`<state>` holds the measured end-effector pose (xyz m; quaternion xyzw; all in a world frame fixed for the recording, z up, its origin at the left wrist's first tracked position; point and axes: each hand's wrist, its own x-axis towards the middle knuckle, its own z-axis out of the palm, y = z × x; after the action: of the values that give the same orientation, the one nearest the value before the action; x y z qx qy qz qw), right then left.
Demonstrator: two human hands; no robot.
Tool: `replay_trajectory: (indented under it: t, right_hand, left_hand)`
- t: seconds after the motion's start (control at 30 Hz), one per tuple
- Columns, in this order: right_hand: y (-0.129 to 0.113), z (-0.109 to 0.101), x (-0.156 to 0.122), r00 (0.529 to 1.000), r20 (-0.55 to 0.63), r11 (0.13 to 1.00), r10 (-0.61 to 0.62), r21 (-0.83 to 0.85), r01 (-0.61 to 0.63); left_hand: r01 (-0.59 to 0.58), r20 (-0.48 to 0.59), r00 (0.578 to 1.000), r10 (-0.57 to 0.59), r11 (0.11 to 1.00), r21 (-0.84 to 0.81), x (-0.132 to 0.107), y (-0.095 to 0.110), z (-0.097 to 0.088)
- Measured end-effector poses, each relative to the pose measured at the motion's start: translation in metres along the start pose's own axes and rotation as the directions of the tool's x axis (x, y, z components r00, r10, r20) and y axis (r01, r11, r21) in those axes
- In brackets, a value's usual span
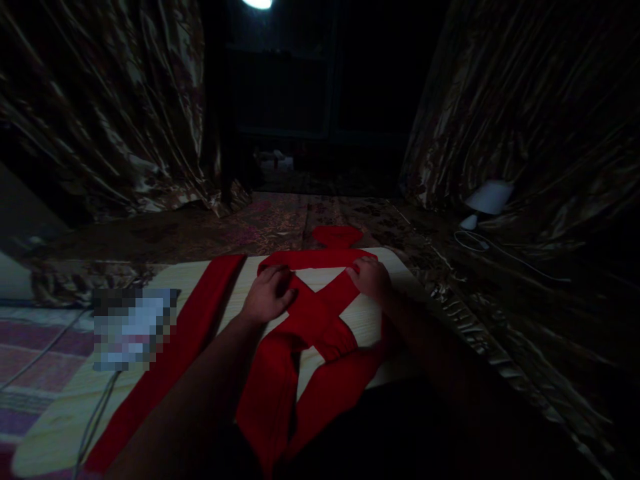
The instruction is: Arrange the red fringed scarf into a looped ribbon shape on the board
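A long red cloth strip lies on a pale wooden board, looped so that two lengths cross in an X under a straight length. My left hand grips the upper left bend of the loop, its thumb apart from the curled fingers. At the upper right bend, my right hand has its fingers and thumb closed on the cloth. Lower ends of the strip run toward my body and go out of sight there. Another red length lies diagonally along the board, left of my left hand, partly hidden by my forearm.
A blurred-out rectangular object with a cable rests on the board's left side. Beyond the board, a red piece lies on patterned fabric. A white lamp with a cord stands at right. Curtains hang at both sides; the room is dark.
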<state>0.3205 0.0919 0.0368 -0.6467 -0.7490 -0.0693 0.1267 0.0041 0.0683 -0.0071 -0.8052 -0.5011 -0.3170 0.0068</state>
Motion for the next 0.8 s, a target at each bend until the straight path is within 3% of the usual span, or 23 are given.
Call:
replay_trajectory:
  t: [0.13, 0.3, 0.43, 0.63, 0.8]
  right_hand:
    - [0.013, 0.010, 0.011, 0.997, 0.061, 0.998, 0.052, -0.030, -0.051]
    - [0.030, 0.032, 0.007, 0.952, 0.291, 0.993, 0.098, 0.033, -0.112]
    - [0.037, 0.043, 0.004, 0.955, 0.283, 0.990, 0.086, 0.081, -0.113]
    - [0.037, 0.041, 0.003, 0.959, 0.276, 0.986, 0.072, 0.123, -0.110]
    - [0.037, 0.038, 0.000, 0.961, 0.269, 0.987, 0.059, 0.128, -0.096]
  left_hand:
    - [0.086, 0.124, 0.987, -0.103, 0.987, 0.136, 0.003, 0.000, 0.004]
    - [0.202, 0.327, 0.904, -0.275, 0.949, 0.240, 0.007, 0.006, 0.005]
    - [0.191, 0.311, 0.909, -0.278, 0.940, 0.281, 0.006, 0.011, 0.002]
    - [0.168, 0.140, 0.965, -0.223, 0.931, 0.325, 0.017, 0.017, -0.009]
    - [0.117, 0.289, 0.929, -0.231, 0.925, 0.362, 0.038, 0.008, -0.010]
